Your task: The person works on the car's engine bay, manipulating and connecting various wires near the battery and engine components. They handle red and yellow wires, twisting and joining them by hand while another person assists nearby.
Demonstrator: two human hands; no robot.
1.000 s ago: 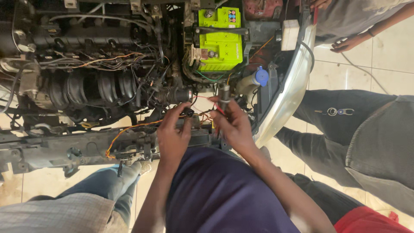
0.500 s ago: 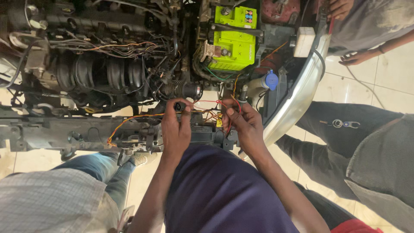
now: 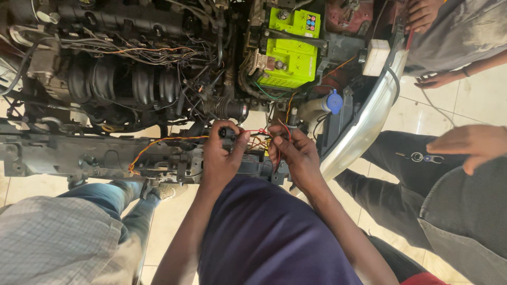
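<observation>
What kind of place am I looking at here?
Most likely a car repair workshop. An open engine bay shows a black engine and a lime-green battery, and the left hand and right hand pinch thin red wires at the car's front. Others stand close by on a tiled floor.

Both bare forearms reaching forward and converging, left hand (image 3: pixel 222 155) curled with fingers (image 3: pixel 238 143) pinched at the tips, right hand (image 3: pixel 297 153) just beside it, fingers bent inward, wrists straight

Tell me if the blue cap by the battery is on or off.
On: the blue cap sits atop its pale filler neck, right of the green battery.
</observation>
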